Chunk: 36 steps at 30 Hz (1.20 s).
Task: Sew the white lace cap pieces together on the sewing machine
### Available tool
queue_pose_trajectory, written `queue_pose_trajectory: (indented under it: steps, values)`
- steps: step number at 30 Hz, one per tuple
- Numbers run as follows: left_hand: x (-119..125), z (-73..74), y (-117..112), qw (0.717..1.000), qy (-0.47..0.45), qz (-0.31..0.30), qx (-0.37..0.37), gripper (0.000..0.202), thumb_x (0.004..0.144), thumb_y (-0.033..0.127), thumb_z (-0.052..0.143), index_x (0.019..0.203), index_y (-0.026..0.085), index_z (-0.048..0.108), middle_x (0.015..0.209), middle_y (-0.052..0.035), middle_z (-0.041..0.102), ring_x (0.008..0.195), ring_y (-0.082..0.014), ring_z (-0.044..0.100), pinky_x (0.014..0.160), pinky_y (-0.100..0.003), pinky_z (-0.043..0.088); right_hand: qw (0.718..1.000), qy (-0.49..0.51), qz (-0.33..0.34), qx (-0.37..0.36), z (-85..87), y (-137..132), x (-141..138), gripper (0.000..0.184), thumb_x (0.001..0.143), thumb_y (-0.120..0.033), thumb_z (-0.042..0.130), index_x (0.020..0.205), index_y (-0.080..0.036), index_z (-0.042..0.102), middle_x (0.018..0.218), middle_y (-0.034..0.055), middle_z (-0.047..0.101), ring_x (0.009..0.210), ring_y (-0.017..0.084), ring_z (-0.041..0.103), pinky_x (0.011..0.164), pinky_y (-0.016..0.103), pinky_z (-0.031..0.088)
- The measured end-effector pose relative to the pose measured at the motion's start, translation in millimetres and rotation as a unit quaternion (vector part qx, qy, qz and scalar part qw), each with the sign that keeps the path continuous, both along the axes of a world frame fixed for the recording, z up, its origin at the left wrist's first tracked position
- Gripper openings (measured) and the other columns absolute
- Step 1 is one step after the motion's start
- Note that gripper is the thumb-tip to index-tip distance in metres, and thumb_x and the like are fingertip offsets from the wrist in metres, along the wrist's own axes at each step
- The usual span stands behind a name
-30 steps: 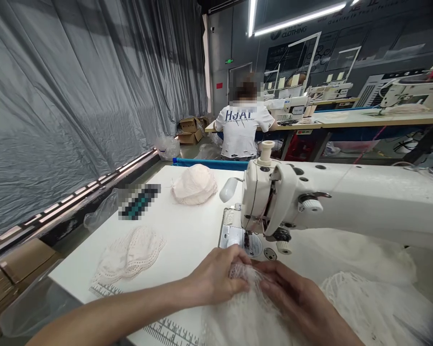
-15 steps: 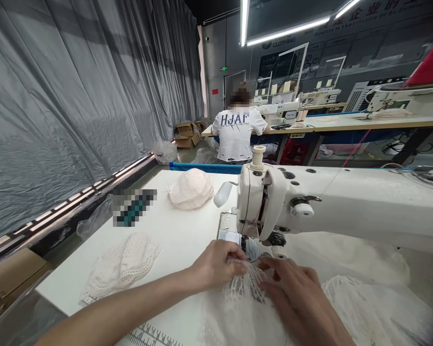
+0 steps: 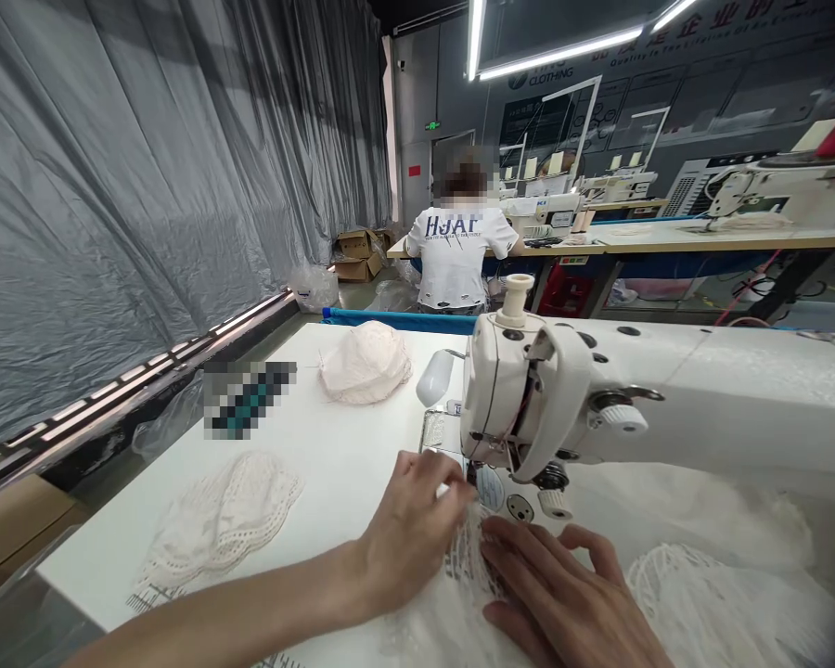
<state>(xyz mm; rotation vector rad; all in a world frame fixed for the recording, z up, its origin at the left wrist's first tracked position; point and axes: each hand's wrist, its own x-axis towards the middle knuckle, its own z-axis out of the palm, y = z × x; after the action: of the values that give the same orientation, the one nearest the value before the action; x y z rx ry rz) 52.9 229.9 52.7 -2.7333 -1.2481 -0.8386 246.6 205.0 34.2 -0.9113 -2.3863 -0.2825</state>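
Observation:
White lace fabric (image 3: 468,557) lies below the presser foot area of a white sewing machine (image 3: 521,399). Thumb and fingers of my left hand (image 3: 417,529) pinch the fabric's upper edge, just left of the needle area. My right hand (image 3: 557,584) rests flat on the fabric's right side, fingers stretched toward the machine. Most of the needle and foot is hidden behind the machine head and my fingers. More white lace fabric (image 3: 696,594) is bunched to the right, beneath the machine arm.
On the white table (image 3: 334,464) lie a scalloped eyelet piece (image 3: 229,510) and a pale cloth pile (image 3: 366,362). A blurred dark item (image 3: 250,399) is at the left edge. Ahead, a person in a white shirt (image 3: 459,260) sits before other sewing machines. Cardboard boxes (image 3: 358,255) stand beyond.
My right hand has flattened over the fabric, and slid a little down. My left hand has risen slightly at the knuckles, still pinching the fabric. The view has shifted a little.

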Motion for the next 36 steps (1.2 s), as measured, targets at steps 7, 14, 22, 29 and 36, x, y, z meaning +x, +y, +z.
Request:
queue_pose_trajectory:
  steps: [7, 14, 22, 29, 36]
  values:
    - [-6, -6.3, 7, 0.996, 0.080, -0.048, 0.005, 0.006, 0.086, 0.016, 0.055, 0.080, 0.016, 0.053, 0.089, 0.0023, 0.059, 0.084, -0.0113, 0.055, 0.079, -0.033, 0.033, 0.999, -0.013, -0.029, -0.014, -7.9, 8, 3, 0.021, 0.092, -0.036, 0.046, 0.104, -0.025, 0.059, 0.105, 0.0015, 0.068, 0.083, 0.015, 0.064, 0.080, 0.034, 0.030]
    - [-1, -13.4, 51, 0.997, 0.057, -0.042, -0.010, 0.025, 0.084, 0.011, 0.050, 0.061, 0.015, 0.043, 0.068, 0.0052, 0.051, 0.065, -0.0086, 0.049, 0.081, -0.034, 0.032, 0.994, -0.093, -0.053, 0.021, -11.7, 27, 18, 0.042, 0.093, -0.039, 0.042, 0.126, -0.015, 0.047, 0.116, 0.0117, 0.064, 0.091, 0.022, 0.065, 0.084, 0.041, 0.032]
    - [-10, -1.1, 14, 0.994, 0.046, -0.102, 0.002, 0.018, 0.092, 0.021, 0.045, 0.078, 0.016, 0.055, 0.090, -0.0005, 0.062, 0.087, -0.0123, 0.056, 0.090, -0.037, 0.028, 0.993, -0.106, 0.057, -0.011, 9.5, 10, 13, 0.054, 0.083, -0.064, 0.045, 0.111, -0.020, 0.059, 0.109, 0.0111, 0.068, 0.096, 0.026, 0.062, 0.091, 0.046, 0.028]
    - [-8, 0.1, -18, 0.992, 0.057, -0.111, 0.004, 0.022, 0.085, 0.035, 0.053, 0.090, 0.013, 0.054, 0.091, -0.0051, 0.061, 0.089, -0.0181, 0.054, 0.087, -0.039, 0.033, 0.994, 0.089, 0.031, -0.054, -2.5, -1, -2, 0.040, 0.100, -0.021, 0.023, 0.087, -0.023, 0.060, 0.087, -0.0001, 0.071, 0.082, 0.013, 0.063, 0.092, 0.038, 0.025]
    - [-2, -5.7, -8, 0.992, 0.057, -0.059, 0.094, 0.022, 0.085, 0.002, 0.037, 0.087, 0.014, 0.056, 0.069, -0.0006, 0.057, 0.067, -0.0122, 0.053, 0.077, -0.034, 0.037, 0.996, 0.068, 0.044, -0.038, 4.9, -2, 1, 0.034, 0.097, -0.013, 0.028, 0.092, -0.024, 0.060, 0.091, -0.0013, 0.071, 0.078, 0.012, 0.063, 0.091, 0.037, 0.027]
